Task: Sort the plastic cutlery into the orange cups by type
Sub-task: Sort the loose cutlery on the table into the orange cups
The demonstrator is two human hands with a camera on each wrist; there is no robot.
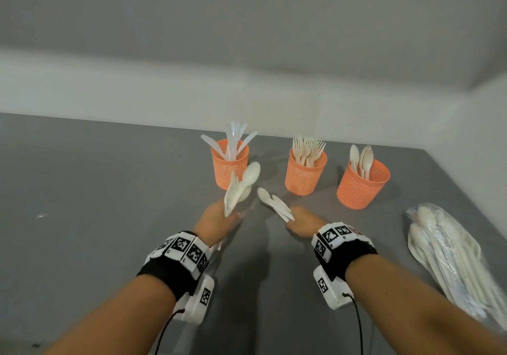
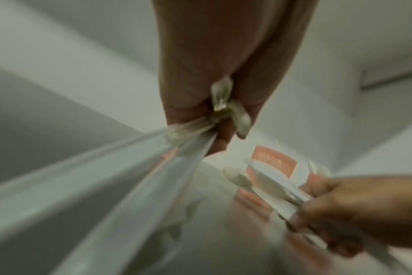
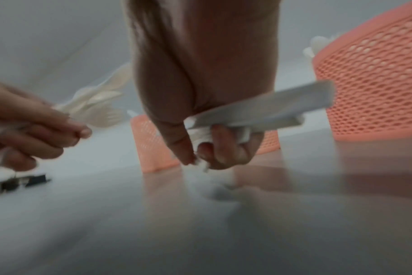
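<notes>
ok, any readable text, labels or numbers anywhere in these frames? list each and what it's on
None readable.
Wristbands: black-and-white square marker patterns only, no words or digits.
Wrist camera housings: the same kind of markers, no print.
Cups: plain orange mesh, no label.
Cutlery bag: clear wrap, no print legible.
Small dark object on the table in the right wrist view: too blurred to tell.
</notes>
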